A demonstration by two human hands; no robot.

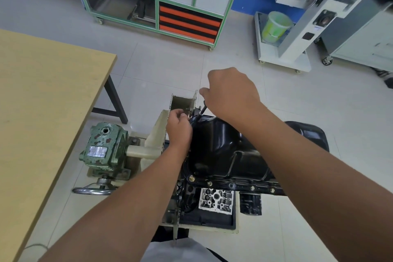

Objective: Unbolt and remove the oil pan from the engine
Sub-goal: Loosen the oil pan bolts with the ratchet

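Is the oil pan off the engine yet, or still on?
Still on. The black oil pan sits seated on the engine, and several bolts remain along its near flange. The right hand holds a tool at the far corner.

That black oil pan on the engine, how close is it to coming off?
Nothing looks finished: the glossy black oil pan sits on the engine, with brass-coloured bolts along its near flange. The right hand grips a thin dark wrench at the far corner; the left hand steadies there. Remaining bolts and lifting follow.
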